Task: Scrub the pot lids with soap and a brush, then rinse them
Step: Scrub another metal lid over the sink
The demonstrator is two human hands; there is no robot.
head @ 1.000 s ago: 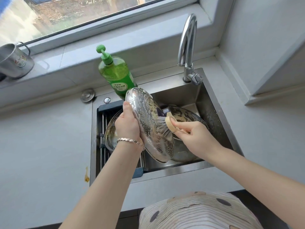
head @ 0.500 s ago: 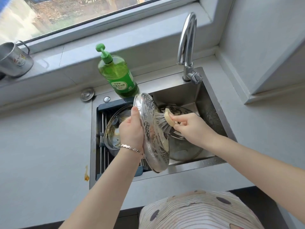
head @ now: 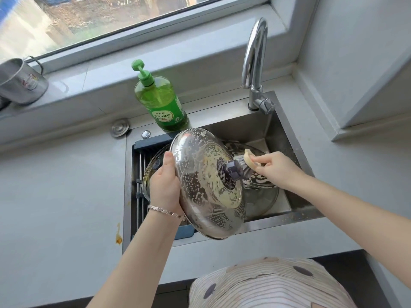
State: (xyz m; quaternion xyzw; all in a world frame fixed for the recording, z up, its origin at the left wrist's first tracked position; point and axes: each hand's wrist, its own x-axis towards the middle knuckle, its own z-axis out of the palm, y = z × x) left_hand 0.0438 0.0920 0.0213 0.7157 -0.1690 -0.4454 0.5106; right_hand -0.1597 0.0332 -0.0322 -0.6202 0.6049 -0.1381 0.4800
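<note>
Over the steel sink [head: 287, 215], round domed lid [head: 200, 174], suds-speckled, in left hand [head: 165, 185]

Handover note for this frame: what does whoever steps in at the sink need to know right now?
Left hand grips the steel pot lid by its rim, tilted over the sink.
Right hand pinches the scrub brush, bristles beside the lid's knob.
Done: the lid's top is sudsy.
Left: rinse it, no water runs from the faucet; a glass lid on the sink rack and a soapy lid in the basin wait.
</note>
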